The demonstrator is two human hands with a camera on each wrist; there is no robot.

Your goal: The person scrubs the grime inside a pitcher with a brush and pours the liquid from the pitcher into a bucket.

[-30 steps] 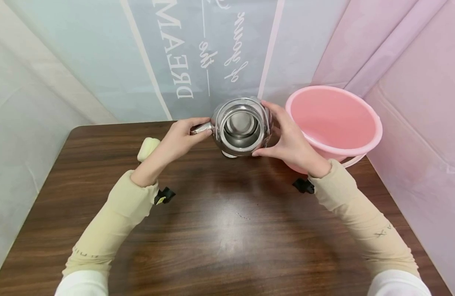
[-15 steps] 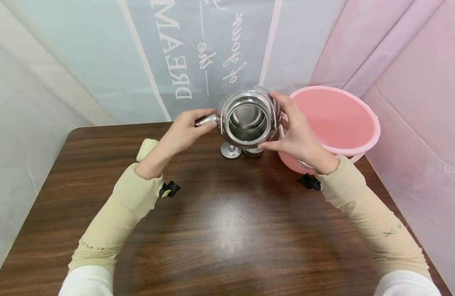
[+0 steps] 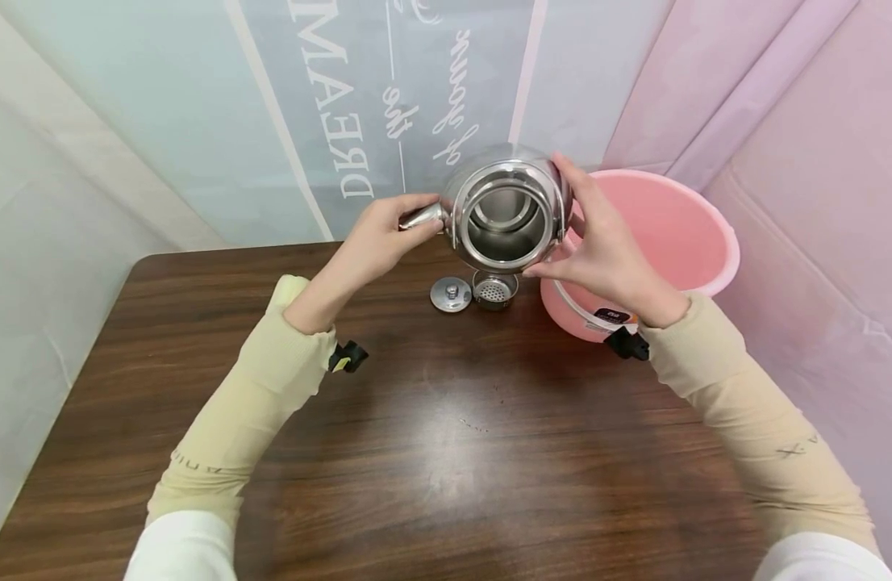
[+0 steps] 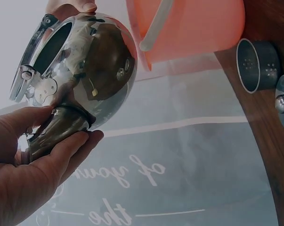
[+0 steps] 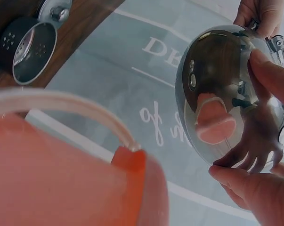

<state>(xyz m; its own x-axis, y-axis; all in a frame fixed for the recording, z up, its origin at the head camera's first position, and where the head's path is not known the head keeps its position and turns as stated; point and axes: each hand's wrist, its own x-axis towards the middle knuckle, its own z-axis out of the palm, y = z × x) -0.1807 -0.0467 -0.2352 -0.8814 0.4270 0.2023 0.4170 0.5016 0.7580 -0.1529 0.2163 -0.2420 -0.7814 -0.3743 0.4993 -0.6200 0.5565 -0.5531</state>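
A shiny steel teapot (image 3: 507,214) without its lid is held up above the back of the table, its round mouth facing the head camera. My left hand (image 3: 381,242) pinches the spout (image 4: 61,129) between thumb and fingers. On the other side my right hand (image 3: 606,242) grips the rounded body, thumb low and fingers high. The wire handle lies folded by the mouth. Below the teapot, on the table, sit its round lid (image 3: 450,294) with a knob and a perforated strainer basket (image 3: 494,290).
A pink bucket (image 3: 729,250) stands at the back right, partly behind my right hand. A pale yellow block (image 3: 289,289) lies on the brown table (image 3: 446,468) beside my left forearm. A printed cloth (image 3: 272,177) hangs behind the table's back edge.
Both hands have lifted the teapot up and to the right, toward the bucket. The lid and strainer basket, hidden behind it at first, now show on the table.
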